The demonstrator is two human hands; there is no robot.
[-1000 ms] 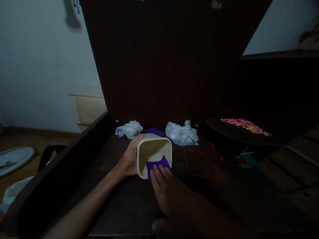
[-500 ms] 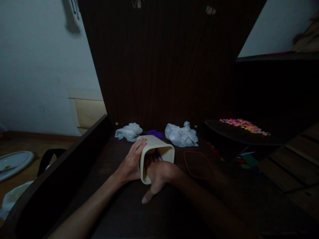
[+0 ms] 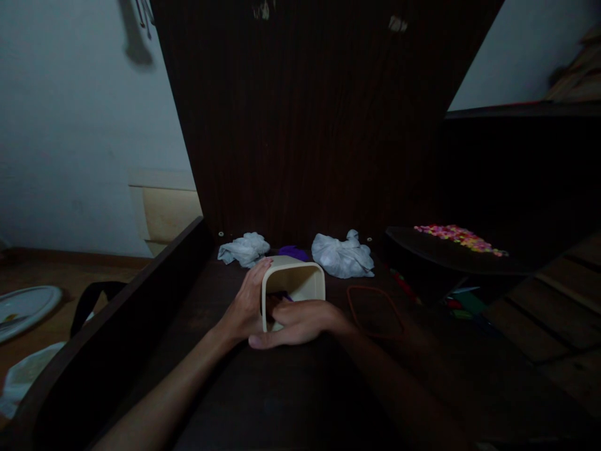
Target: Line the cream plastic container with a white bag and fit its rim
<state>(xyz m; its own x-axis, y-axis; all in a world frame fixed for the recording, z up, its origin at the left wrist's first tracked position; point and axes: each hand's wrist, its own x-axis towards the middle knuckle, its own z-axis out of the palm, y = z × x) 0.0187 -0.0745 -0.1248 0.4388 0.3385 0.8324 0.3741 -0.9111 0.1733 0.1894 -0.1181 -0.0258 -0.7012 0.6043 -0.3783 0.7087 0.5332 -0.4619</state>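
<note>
A cream plastic bin [image 3: 307, 285] lies tipped on the dark surface, its rounded square mouth facing me. My left hand [image 3: 248, 304] grips the bin's left side, with the fingers over the top edge. My right hand [image 3: 298, 321] reaches into the mouth; its fingers are hidden inside, while the thumb stretches out in front of the rim. A little purple material shows in the bin, close to these fingers. Behind the bin lies a crumpled purple thing [image 3: 293, 252], partly covered by it. An orange-brown rounded frame [image 3: 374, 288] lies flat to the right.
Two crumpled whitish plastic bags, one at left [image 3: 244, 249] and a knotted one at right [image 3: 342, 255], sit against the dark back panel [image 3: 305, 125]. A raised side board [image 3: 122, 319] borders the left. Pink and yellow beads [image 3: 460, 238] lie on a dark shelf at right.
The bin's mouth has swung more squarely toward me. My right hand has turned, its thumb rising and moving left. Less purple shows inside the bin.
</note>
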